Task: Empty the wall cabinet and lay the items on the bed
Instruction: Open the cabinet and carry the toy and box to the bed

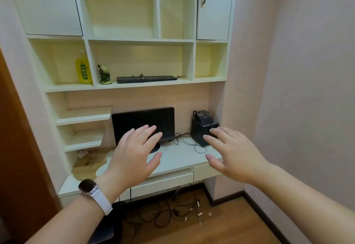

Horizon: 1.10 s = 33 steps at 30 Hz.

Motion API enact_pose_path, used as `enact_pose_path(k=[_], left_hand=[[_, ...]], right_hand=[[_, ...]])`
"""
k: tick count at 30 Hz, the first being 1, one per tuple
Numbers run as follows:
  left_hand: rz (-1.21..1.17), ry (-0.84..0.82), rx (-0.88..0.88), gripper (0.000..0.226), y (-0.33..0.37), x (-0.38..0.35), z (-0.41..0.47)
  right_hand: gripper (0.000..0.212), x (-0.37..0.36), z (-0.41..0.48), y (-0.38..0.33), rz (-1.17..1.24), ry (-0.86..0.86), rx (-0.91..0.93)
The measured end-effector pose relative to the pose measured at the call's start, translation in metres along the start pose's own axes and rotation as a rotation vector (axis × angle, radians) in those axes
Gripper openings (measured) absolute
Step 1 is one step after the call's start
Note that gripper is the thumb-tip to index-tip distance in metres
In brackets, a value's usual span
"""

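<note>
Fingers [148, 132] spread, empty, well below shelved keyboard [147, 78]

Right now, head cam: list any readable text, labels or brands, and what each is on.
Yellow bottle, left shelf cubby: green label with pale Chinese characters, too blurred to quote reliably.
Wooden board on the desk: a dark printed mark, too small and blurred to read.
Keyboard: key legends not legible.
Monitor, black device, watch: no readable text.
</note>
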<state>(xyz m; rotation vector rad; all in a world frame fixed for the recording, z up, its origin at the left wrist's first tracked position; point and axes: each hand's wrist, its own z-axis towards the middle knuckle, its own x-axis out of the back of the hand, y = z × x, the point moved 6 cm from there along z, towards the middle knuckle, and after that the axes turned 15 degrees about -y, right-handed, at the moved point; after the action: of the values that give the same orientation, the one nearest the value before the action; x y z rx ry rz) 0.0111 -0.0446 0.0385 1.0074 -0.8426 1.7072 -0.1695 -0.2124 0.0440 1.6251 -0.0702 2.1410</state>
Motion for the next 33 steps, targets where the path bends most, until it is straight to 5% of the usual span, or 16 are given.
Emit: enact_pose_path(k=[15,33], left_hand=[[-0.040,-0.006,-0.037,0.052,-0.021,-0.051,0.046],[0.048,0.056,-0.067,0.046,0.059,-0.123,0.276]], right_hand=[[0.055,-0.047,0.043,0.014,-0.009,-0.004,0.008],[0.052,-0.124,0.141,0.240,0.057,0.079,0.058]])
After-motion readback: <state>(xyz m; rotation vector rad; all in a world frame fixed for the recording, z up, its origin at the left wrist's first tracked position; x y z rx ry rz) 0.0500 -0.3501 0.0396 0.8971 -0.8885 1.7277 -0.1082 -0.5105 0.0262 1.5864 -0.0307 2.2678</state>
